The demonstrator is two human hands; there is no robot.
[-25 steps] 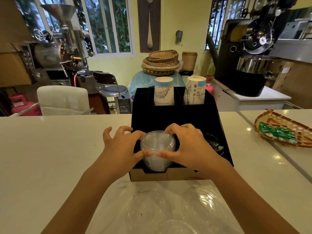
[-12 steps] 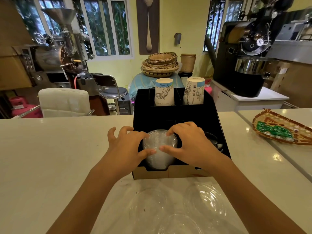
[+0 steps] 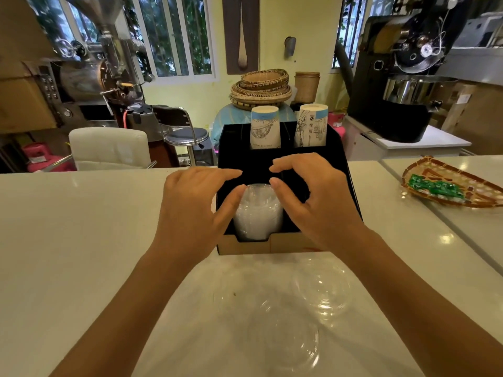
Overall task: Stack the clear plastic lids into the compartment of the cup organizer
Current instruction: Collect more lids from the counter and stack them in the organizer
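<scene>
Both hands sit over the black cup organizer [image 3: 345,170] on the pale counter [image 3: 81,227], and from my screen I read them as loosely spread rather than clamped. My view shows the left hand [image 3: 190,210] with its thumb lying against the left side of the stack of clear plastic lids [image 3: 257,213], while its other fingers reach forward above the compartment with nothing between them. On the other side, the right hand [image 3: 315,202] has its thumb at the upper right edge of the stack and its fingers curled above the dark interior, a visible gap under them. I cannot tell whether either thumb presses the lids or only touches them. That stack stands in the organizer's front left compartment, its lower part showing through the notch in the cardboard-coloured front wall. Two printed paper cups [image 3: 265,126] stand upside down in the rear slots. Nearer to me, loose clear lids [image 3: 321,292] lie flat on the counter between the forearms, overlapping one another. Off to the right, a woven tray [image 3: 484,191] holding a green packet [image 3: 435,186] rests on the adjoining counter, well apart from the organizer.
</scene>
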